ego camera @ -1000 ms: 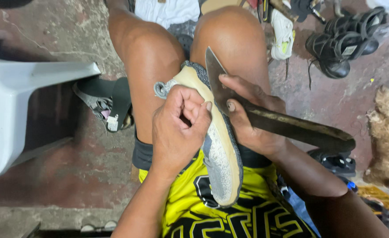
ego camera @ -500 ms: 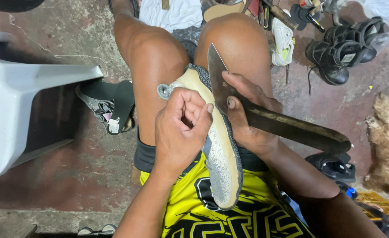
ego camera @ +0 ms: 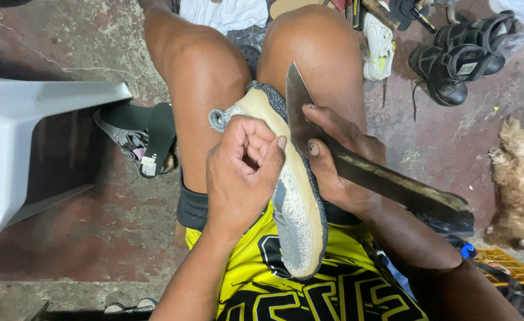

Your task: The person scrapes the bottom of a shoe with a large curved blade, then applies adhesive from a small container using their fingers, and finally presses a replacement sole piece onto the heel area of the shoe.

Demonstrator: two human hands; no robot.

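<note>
The left hand [ego camera: 244,172] hides the shoe's [ego camera: 294,220] upper; the black boots [ego camera: 461,56] are cropped.

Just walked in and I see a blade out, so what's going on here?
A seated person holds a worn shoe sole-up between their knees. Their left hand grips the shoe's edge, while the right hand holds a long knife with its blade set against the rim of the sole near the toe. Black boots and a sandal lie on the floor around them.
</note>
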